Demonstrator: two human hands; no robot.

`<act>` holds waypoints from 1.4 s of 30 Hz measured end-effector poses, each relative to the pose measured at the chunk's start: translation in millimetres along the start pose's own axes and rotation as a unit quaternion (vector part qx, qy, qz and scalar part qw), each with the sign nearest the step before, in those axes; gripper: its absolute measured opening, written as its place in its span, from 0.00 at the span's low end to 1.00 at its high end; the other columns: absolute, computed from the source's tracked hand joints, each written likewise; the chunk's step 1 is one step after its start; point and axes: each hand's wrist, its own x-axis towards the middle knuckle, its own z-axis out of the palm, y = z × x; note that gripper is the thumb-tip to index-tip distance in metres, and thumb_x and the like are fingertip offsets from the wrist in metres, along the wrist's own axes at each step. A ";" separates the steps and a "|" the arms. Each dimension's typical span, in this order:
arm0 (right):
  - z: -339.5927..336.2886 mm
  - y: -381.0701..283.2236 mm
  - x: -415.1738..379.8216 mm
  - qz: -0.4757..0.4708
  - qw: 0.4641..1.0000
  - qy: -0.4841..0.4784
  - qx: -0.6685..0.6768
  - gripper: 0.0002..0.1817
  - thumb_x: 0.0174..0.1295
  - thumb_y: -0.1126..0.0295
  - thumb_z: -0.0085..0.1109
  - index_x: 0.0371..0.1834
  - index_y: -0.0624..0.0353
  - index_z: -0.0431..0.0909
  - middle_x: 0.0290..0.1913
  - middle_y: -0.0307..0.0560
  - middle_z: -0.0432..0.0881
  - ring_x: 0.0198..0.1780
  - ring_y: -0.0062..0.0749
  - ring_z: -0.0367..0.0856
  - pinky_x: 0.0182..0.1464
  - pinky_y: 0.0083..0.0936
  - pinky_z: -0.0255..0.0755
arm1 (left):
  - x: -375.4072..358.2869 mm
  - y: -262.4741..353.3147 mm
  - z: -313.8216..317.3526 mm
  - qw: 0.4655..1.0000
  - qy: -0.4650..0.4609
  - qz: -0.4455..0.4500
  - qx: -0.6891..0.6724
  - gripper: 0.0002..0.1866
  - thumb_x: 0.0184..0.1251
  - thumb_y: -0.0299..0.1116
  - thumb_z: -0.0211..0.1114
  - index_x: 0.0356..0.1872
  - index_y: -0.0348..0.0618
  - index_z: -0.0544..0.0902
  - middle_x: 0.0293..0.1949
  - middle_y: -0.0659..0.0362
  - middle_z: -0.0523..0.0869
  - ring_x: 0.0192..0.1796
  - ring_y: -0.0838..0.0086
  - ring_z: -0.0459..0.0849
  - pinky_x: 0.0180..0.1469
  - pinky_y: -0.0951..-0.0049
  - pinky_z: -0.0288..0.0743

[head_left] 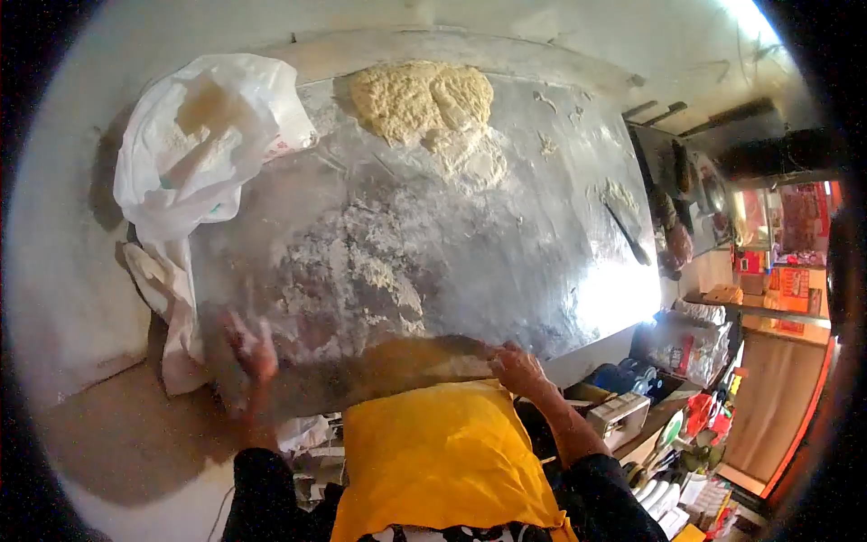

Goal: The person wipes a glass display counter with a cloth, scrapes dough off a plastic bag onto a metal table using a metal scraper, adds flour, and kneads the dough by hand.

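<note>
My left hand [252, 349] is over the left front part of the metal-topped table [506, 262], smeared by motion, with its fingers apart and nothing visible in them. At the front edge my right hand [517, 369] is closed, its fingers curled; what they hold, if anything, I cannot make out. A dark brownish band beside it may be a reflection or an object. Loose flour [384, 275] streaks the middle of the tabletop. Farther back, a large lump of wet, rough dough [411, 99] lies with dry flour on its front.
An opened white bag of flour [203, 149] stands at the back left, its side drooping over the edge. A dark knife-like tool [627, 232] lies at the right. Beyond that side are a plastic-wrapped package [691, 348] and crowded shelves. A yellow apron [442, 456] covers my front.
</note>
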 end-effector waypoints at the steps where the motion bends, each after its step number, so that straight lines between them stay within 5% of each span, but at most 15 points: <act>1: -4.3 5.1 -1.7 -0.008 1.000 -0.003 -0.017 0.12 0.63 0.67 0.57 0.48 0.53 0.83 0.48 0.54 0.81 0.49 0.52 0.81 0.50 0.42 0.78 | -16.7 31.1 2.4 1.000 -0.021 0.013 -0.011 0.41 0.67 0.46 0.62 0.75 0.39 0.54 0.74 0.39 0.56 0.74 0.42 0.54 0.76 0.55 0.49; 5: -24.5 47.1 -6.6 -0.057 0.998 0.029 -0.013 0.13 0.61 0.70 0.58 0.49 0.50 0.82 0.48 0.55 0.80 0.48 0.53 0.81 0.49 0.42 0.78 | -77.9 155.0 6.7 0.987 -0.128 0.071 0.068 0.45 0.64 0.49 0.65 0.74 0.36 0.53 0.74 0.39 0.56 0.76 0.46 0.50 0.75 0.49 0.46; 10: -67.1 137.9 1.3 0.024 0.999 0.004 0.042 0.14 0.60 0.71 0.60 0.50 0.51 0.81 0.49 0.55 0.79 0.48 0.53 0.80 0.49 0.42 0.77 | -66.8 301.6 88.5 0.953 -0.195 0.151 -0.178 0.44 0.66 0.53 0.62 0.75 0.42 0.54 0.75 0.46 0.56 0.77 0.50 0.50 0.75 0.43 0.40; 14: -129.3 234.4 12.7 -0.031 0.977 0.207 -0.035 0.21 0.58 0.67 0.64 0.57 0.52 0.76 0.55 0.57 0.76 0.54 0.55 0.77 0.53 0.45 0.75 | -78.3 402.0 65.9 0.964 -0.048 0.224 -0.135 0.40 0.66 0.43 0.65 0.75 0.46 0.56 0.75 0.48 0.58 0.77 0.50 0.53 0.73 0.44 0.46; 18: -194.6 341.7 37.2 0.077 0.934 0.335 -0.100 0.29 0.57 0.65 0.66 0.63 0.56 0.70 0.62 0.60 0.70 0.60 0.58 0.71 0.58 0.50 0.69 | -114.0 391.7 88.8 0.958 -0.103 0.215 -0.160 0.34 0.69 0.40 0.62 0.72 0.43 0.62 0.71 0.47 0.67 0.72 0.49 0.62 0.73 0.52 0.53; 20: -220.9 373.4 48.3 0.186 0.925 0.308 -0.123 0.33 0.57 0.64 0.64 0.67 0.55 0.66 0.65 0.59 0.67 0.63 0.58 0.68 0.59 0.52 0.67 | -141.2 353.2 117.5 0.867 -0.252 0.041 -0.428 0.30 0.72 0.41 0.60 0.70 0.39 0.66 0.68 0.47 0.70 0.69 0.54 0.69 0.71 0.57 0.60; 23: -230.5 429.3 56.9 0.179 0.924 0.304 -0.149 0.34 0.56 0.63 0.63 0.67 0.53 0.65 0.63 0.58 0.68 0.64 0.55 0.66 0.59 0.52 0.67 | -173.5 325.9 117.8 0.840 -0.343 -0.046 -0.417 0.25 0.73 0.39 0.59 0.67 0.37 0.70 0.66 0.48 0.72 0.67 0.60 0.71 0.70 0.62 0.62; 24: -235.7 437.1 62.2 0.193 0.936 0.275 -0.107 0.34 0.56 0.62 0.63 0.67 0.53 0.65 0.62 0.58 0.68 0.64 0.55 0.66 0.59 0.52 0.67 | -186.0 322.9 122.3 0.844 -0.338 -0.045 -0.414 0.25 0.73 0.39 0.59 0.67 0.37 0.70 0.66 0.48 0.72 0.67 0.60 0.71 0.70 0.62 0.62; 26: -248.7 436.5 80.5 0.229 0.940 0.230 -0.109 0.31 0.57 0.61 0.61 0.65 0.54 0.67 0.59 0.59 0.70 0.61 0.58 0.69 0.59 0.52 0.67 | -206.4 334.2 134.9 0.699 -0.300 -0.037 -0.648 0.21 0.74 0.35 0.58 0.64 0.37 0.73 0.64 0.50 0.74 0.67 0.60 0.72 0.71 0.65 0.61; 28: -265.7 419.9 89.6 0.253 0.953 0.156 -0.063 0.27 0.58 0.61 0.60 0.60 0.57 0.70 0.54 0.60 0.73 0.57 0.61 0.72 0.56 0.51 0.70 | -208.9 365.3 113.4 0.697 -0.332 -0.056 -0.633 0.29 0.68 0.40 0.63 0.66 0.36 0.71 0.62 0.51 0.75 0.63 0.65 0.73 0.68 0.67 0.63; 30: -247.4 423.2 95.9 0.144 0.977 0.152 -0.049 0.23 0.60 0.59 0.59 0.55 0.59 0.75 0.50 0.61 0.75 0.54 0.61 0.74 0.50 0.51 0.74 | -208.1 367.5 107.4 0.692 -0.367 -0.079 -0.616 0.37 0.62 0.45 0.69 0.67 0.34 0.69 0.60 0.52 0.75 0.59 0.69 0.74 0.65 0.68 0.66; 32: -187.8 464.8 110.5 -0.071 0.967 0.178 -0.170 0.23 0.60 0.60 0.57 0.56 0.60 0.74 0.53 0.61 0.74 0.52 0.62 0.74 0.51 0.51 0.74 | -210.4 355.3 118.0 0.578 -0.432 -0.260 -0.641 0.36 0.63 0.46 0.69 0.65 0.33 0.70 0.58 0.53 0.76 0.59 0.67 0.75 0.65 0.64 0.66; 33: -198.2 424.2 100.8 -0.040 0.977 0.184 -0.105 0.23 0.60 0.61 0.57 0.56 0.61 0.74 0.53 0.62 0.73 0.52 0.63 0.73 0.51 0.51 0.74 | -211.3 358.4 113.3 0.578 -0.432 -0.257 -0.643 0.36 0.63 0.46 0.69 0.65 0.33 0.70 0.58 0.53 0.76 0.59 0.67 0.75 0.65 0.64 0.66; 35: -187.5 360.4 98.4 -0.005 0.970 0.243 -0.028 0.20 0.59 0.65 0.55 0.50 0.66 0.73 0.52 0.67 0.72 0.49 0.65 0.72 0.48 0.51 0.73 | -210.8 366.5 98.3 0.754 -0.395 -0.038 -0.523 0.32 0.70 0.45 0.62 0.67 0.35 0.68 0.58 0.53 0.76 0.55 0.70 0.78 0.59 0.64 0.71; 42: -165.1 245.4 88.0 -0.066 0.951 0.296 0.057 0.18 0.58 0.71 0.54 0.50 0.63 0.65 0.42 0.65 0.73 0.43 0.66 0.75 0.43 0.56 0.70 | -188.4 335.7 77.2 0.771 -0.515 -0.118 -0.357 0.31 0.77 0.53 0.48 0.72 0.44 0.64 0.59 0.49 0.76 0.59 0.65 0.76 0.65 0.58 0.66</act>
